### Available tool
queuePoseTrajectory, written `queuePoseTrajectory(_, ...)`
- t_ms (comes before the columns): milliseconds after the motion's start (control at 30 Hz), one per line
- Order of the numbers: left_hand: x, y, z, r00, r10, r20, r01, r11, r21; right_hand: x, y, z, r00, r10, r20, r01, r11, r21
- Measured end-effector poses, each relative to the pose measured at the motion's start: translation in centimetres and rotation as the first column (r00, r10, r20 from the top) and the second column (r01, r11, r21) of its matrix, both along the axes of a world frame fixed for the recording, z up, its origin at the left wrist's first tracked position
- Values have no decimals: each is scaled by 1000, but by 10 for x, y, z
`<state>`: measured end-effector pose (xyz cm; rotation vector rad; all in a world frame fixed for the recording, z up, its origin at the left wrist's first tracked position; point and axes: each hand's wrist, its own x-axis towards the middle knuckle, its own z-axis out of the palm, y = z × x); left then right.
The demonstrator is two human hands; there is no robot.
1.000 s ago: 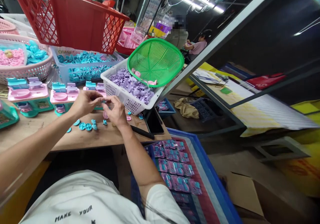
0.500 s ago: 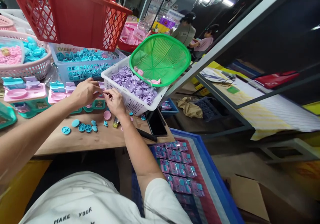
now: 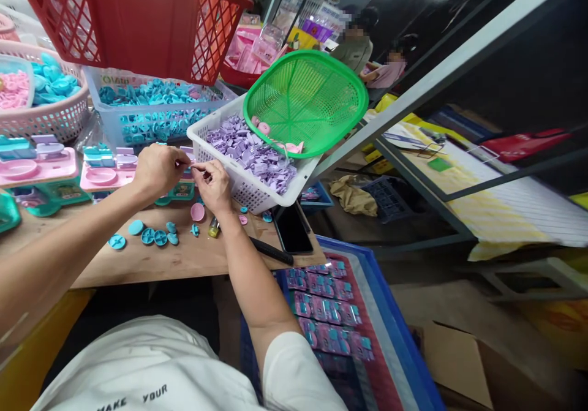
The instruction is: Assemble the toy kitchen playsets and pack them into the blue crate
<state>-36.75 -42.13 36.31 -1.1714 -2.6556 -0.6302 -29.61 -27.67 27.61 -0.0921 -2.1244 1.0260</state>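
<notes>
My left hand point(image 3: 160, 167) and my right hand point(image 3: 212, 184) meet fingertip to fingertip over the wooden table point(image 3: 151, 264). Both are closed in a pinch; what sits between the fingers is too small and covered to name. Behind them a pink and teal toy kitchen set point(image 3: 181, 192) is partly hidden. Another toy kitchen set point(image 3: 103, 177) stands left of it, and a third one point(image 3: 43, 175) further left. Loose blue round pieces point(image 3: 154, 237) and a small pink bowl point(image 3: 197, 212) lie in front of my hands.
A white basket of purple parts point(image 3: 252, 154) stands right of my hands, with a green basket point(image 3: 305, 101) tilted on it. Behind are a clear bin of blue parts point(image 3: 151, 114) and a raised red basket point(image 3: 138, 25). A phone point(image 3: 293, 230) lies at the table's right. Two people sit far back.
The view has shifted slightly, so the table items sit a little further left and the green basket further right. Both hands stay pinched together at nearly the same spot.
</notes>
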Motion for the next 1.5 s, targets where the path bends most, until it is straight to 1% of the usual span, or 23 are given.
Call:
queuePoseTrajectory(100,5,3,2,999,44,10,-43,999,-30,-3,1,-3,999,31,-45,-31,999,-10)
queuePoseTrajectory(200,6,4,-1,999,40,-9,-41,999,-28,-4,2,-7,997,43,-65,-44,999,-4)
queuePoseTrajectory(267,5,2,-7,999,8,-40,-8,1000,-3,-3,3,-7,998,38,-51,-37,999,23)
queuePoseTrajectory(367,2,-2,-18,992,-72,-105,76,996,38,2,5,-6,1000,18,-8,-17,991,130)
queuePoseTrajectory(467,1,-3,-26,978,-140,-158,142,990,4,6,9,-2,999,13,36,-21,970,244)
queuePoseTrajectory(533,0,-3,-26,970,-177,-167,171,984,-49,7,11,2,997,9,76,-30,961,273)
queuePoseTrajectory(667,-2,-7,-18,951,-250,-183,221,961,-168,11,5,11,986,-23,166,-23,962,270)
queuePoseTrajectory(733,-1,-15,-16,938,-292,-190,254,947,-198,21,-4,15,984,-47,169,-1,963,269)
queuePoseTrajectory(800,2,-24,-19,930,-315,-191,281,942,-185,39,-13,18,986,-52,157,5,958,286)
queuePoseTrajectory(867,7,-30,-24,928,-319,-193,290,943,-166,62,-21,20,976,-12,216,-59,945,321)
queuePoseTrajectory(900,9,-31,-27,929,-317,-192,288,943,-165,73,-24,20,959,18,283,-117,933,339)
queuePoseTrajectory(967,13,-30,-30,931,-305,-200,270,945,-184,91,-29,21,900,61,433,-236,901,363)
queuePoseTrajectory(1033,16,-28,-30,931,-294,-218,253,947,-197,100,-34,22,857,65,512,-292,879,377)
queuePoseTrajectory(1133,18,-31,-28,912,-329,-246,297,942,-159,98,-44,21,863,85,497,-309,869,387)
queuePoseTrajectory(1200,19,-42,-29,892,-380,-244,362,925,-115,91,-54,19,862,155,483,-364,851,378)
queuePoseTrajectory(1267,21,-61,-32,884,-420,-205,414,907,-74,84,-65,15,849,211,485,-423,822,382)
queuePoseTrajectory(1333,26,-85,-39,879,-461,-120,457,888,-57,79,-76,12,839,210,502,-447,793,414)
queuePoseTrajectory(1433,35,-115,-51,863,-505,19,505,862,-47,76,-85,10,837,154,525,-435,769,468)
queuePoseTrajectory(1467,37,-121,-54,860,-507,54,509,860,-28,75,-86,9,840,155,521,-431,774,464)
queuePoseTrajectory(1500,39,-124,-56,864,-496,87,498,867,6,74,-86,9,848,172,501,-419,796,437)
